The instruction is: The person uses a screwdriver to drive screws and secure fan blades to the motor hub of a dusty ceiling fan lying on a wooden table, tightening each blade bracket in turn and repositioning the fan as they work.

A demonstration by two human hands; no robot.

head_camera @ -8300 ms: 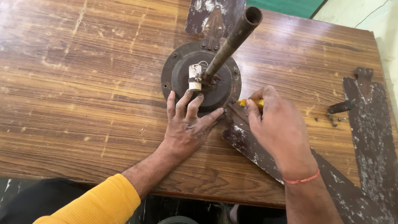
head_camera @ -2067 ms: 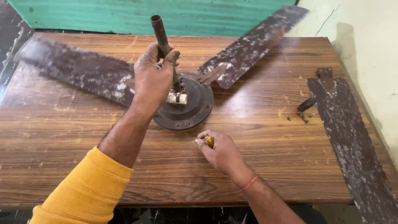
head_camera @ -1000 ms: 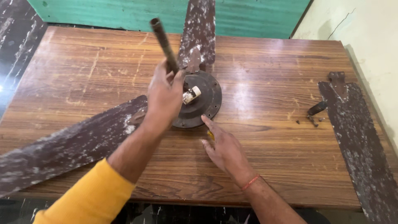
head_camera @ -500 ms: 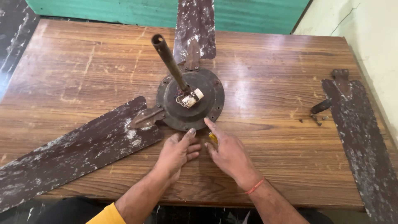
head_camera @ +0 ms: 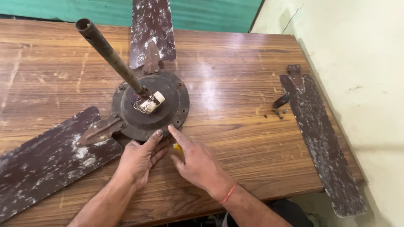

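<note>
The ceiling fan motor housing lies flat near the middle of the wooden bench, its rusty down rod leaning up and away to the left. Half a second back the left hand was already low at the housing's near rim; a second back it gripped the rod and the fan stood turned another way. So the turning appears finished, and both hands have now settled at the near edge, where the work seems to be.

One blade stays bolted by its bracket on the near left, a second blade points to the far edge. A third blade, detached, lies along the right edge of the bench, with a few loose screws near its bracket.

The left hand rests palm down, fingers spread and flat, the forefinger tip touching the housing rim; it holds nothing. The right hand lies just beside it, forefinger stretched to the rim, the other fingers curled around a small yellow-handled tool, mostly hidden under the palm. Both wrists lie low over the bench, forearms coming in from the near edge.
</note>
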